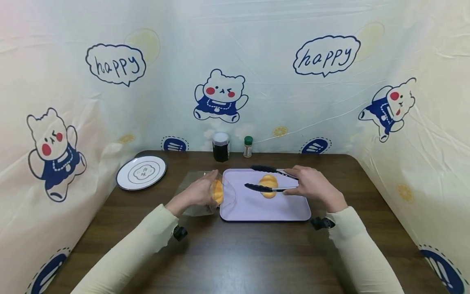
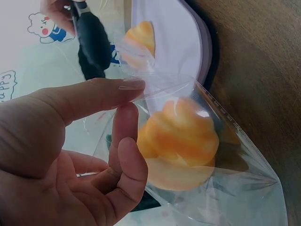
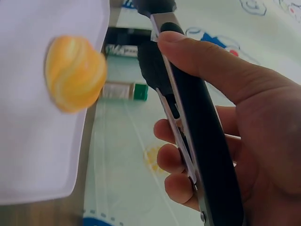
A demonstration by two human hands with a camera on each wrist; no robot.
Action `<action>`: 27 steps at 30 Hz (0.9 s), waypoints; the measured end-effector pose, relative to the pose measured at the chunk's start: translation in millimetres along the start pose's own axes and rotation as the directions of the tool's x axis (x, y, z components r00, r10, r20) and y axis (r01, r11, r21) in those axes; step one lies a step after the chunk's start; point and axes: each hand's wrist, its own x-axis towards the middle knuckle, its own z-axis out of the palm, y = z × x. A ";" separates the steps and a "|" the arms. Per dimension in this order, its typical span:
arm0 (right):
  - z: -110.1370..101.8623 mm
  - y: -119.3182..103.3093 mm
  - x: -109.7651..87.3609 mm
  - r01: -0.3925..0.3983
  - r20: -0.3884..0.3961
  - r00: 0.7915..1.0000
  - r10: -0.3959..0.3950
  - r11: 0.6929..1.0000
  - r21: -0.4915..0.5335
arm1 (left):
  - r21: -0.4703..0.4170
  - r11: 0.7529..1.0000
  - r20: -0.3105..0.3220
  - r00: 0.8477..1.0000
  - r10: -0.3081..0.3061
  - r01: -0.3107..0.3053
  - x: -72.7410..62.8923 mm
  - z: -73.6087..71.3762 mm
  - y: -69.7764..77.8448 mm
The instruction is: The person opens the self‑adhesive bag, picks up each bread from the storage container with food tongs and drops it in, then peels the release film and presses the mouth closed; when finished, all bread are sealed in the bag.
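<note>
My left hand (image 1: 200, 191) pinches the edge of a clear plastic bag (image 2: 254, 188) between thumb and fingers. Inside that bag lies a golden bread roll (image 2: 181, 136), beside the left end of the lilac tray (image 1: 249, 212). On the tray sits another bread roll (image 3: 75, 73), twisted and golden. My right hand (image 1: 312, 185) grips black-tipped metal tongs (image 3: 197, 127) by the handles. Their arms are spread apart above the tray, with nothing held between the tips. One tong arm overlaps the tray's roll in the head view.
A white plate (image 1: 141, 173) with a dark rim lies at the table's back left. Behind the tray stand a dark jar (image 1: 221, 148) with a pale lid and a small green-capped bottle (image 1: 248, 147). A printed cloth (image 1: 257, 98) borders the wooden table (image 1: 235, 253).
</note>
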 end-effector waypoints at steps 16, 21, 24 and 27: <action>3.0 37.8 -10.0 -0.120 0.089 0.989 0.121 0.993 -0.012 | -0.004 1.000 -0.002 1.000 0.018 -0.018 0.0 -2.5 -1.1; 3.7 42.8 -11.5 -0.152 0.133 0.979 0.151 0.988 -0.004 | 0.017 0.999 0.003 0.999 0.034 -0.034 1.4 -2.5 -1.1; 4.5 45.1 -11.9 -0.161 0.157 0.975 0.158 0.987 0.007 | 0.017 0.999 0.006 0.999 0.034 -0.034 1.5 -2.9 -0.6; 4.9 47.5 -12.3 -0.176 0.174 0.970 0.170 0.984 0.018 | 0.014 0.999 0.010 0.999 0.040 -0.040 1.3 -3.4 0.0</action>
